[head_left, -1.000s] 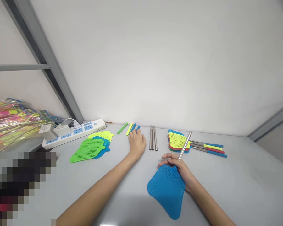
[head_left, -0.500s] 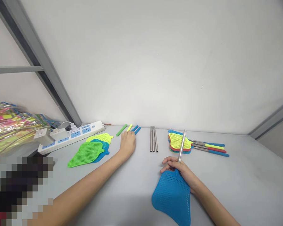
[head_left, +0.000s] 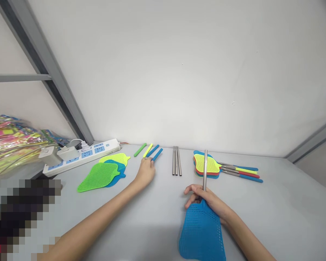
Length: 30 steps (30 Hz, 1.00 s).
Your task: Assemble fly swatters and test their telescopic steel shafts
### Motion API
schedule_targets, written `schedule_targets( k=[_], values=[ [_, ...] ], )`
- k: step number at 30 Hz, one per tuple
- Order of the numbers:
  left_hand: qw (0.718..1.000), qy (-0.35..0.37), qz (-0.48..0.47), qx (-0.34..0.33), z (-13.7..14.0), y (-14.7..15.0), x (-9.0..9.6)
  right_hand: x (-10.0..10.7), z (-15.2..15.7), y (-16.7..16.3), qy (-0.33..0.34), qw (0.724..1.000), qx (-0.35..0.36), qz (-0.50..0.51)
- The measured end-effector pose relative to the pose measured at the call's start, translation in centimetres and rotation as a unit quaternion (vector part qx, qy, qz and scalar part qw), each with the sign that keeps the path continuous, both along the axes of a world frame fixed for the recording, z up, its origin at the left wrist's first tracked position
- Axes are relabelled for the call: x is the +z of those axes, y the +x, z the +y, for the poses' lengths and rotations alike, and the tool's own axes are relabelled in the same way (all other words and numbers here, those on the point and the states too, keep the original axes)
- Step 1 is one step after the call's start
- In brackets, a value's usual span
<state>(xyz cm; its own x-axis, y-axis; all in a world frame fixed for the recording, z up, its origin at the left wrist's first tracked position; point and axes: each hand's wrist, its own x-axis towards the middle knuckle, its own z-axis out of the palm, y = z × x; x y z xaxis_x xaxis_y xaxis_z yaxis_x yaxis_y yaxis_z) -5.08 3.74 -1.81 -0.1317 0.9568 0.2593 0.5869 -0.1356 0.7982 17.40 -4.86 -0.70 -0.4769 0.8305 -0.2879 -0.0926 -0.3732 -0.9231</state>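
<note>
Your right hand (head_left: pixel 210 200), lower right, grips a blue swatter (head_left: pixel 202 232), since turned straighter; your left hand (head_left: pixel 146 172), centre, touches a blue handle (head_left: pixel 157 154), grip unclear.

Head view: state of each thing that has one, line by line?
Blue swatter, rod attached, rod's far end bare
Right hand, holding blue swatter
Loose handles, four, unfitted
Left hand, at loose handles, grip unclear
Loose rods, three, unfitted
Mesh heads, three, rodless, overlapping
Finished swatters, stacked, assembled
Power strip, plugs inserted, power unclear
Clear bag, stuffed, sealing unclear
</note>
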Motion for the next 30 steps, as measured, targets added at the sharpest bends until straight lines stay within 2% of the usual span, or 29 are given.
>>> schedule_targets(
  k=[2,4,6,9,12,15,18,24,30],
  values=[
    [0.998,-0.032,-0.060,-0.017,-0.9,0.5,0.2,0.1,-0.1,0.2,0.005,0.999,0.051,-0.018],
    [0.989,-0.051,-0.134,-0.047,-2.2,1.2,0.3,0.2,-0.2,0.5,0.007,0.991,0.131,-0.030],
    [0.939,-0.062,-0.331,-0.076,-3.7,2.0,0.2,0.3,-0.3,0.8,0.001,0.977,0.210,-0.037],
    [0.891,-0.082,-0.439,-0.086,-5.5,2.8,0.0,0.5,-0.4,1.1,0.005,0.965,0.258,-0.047],
    [0.878,-0.092,-0.461,-0.091,-6.4,2.9,0.1,0.5,-0.5,1.0,0.018,0.968,0.248,-0.042],
    [0.867,-0.118,-0.464,-0.137,-6.5,2.6,0.6,0.4,-0.7,0.7,0.009,0.966,0.256,-0.034],
    [0.848,-0.137,-0.486,-0.162,-6.3,2.3,0.8,0.2,-0.9,0.3,0.003,0.956,0.290,-0.042],
    [0.815,-0.148,-0.536,-0.165,-6.3,2.0,0.5,-0.2,-1.0,0.1,0.008,0.927,0.373,-0.048],
    [0.825,-0.131,-0.529,-0.149,-6.4,2.0,0.6,-0.5,-1.0,0.1,0.017,0.935,0.353,-0.029]
  ],
)
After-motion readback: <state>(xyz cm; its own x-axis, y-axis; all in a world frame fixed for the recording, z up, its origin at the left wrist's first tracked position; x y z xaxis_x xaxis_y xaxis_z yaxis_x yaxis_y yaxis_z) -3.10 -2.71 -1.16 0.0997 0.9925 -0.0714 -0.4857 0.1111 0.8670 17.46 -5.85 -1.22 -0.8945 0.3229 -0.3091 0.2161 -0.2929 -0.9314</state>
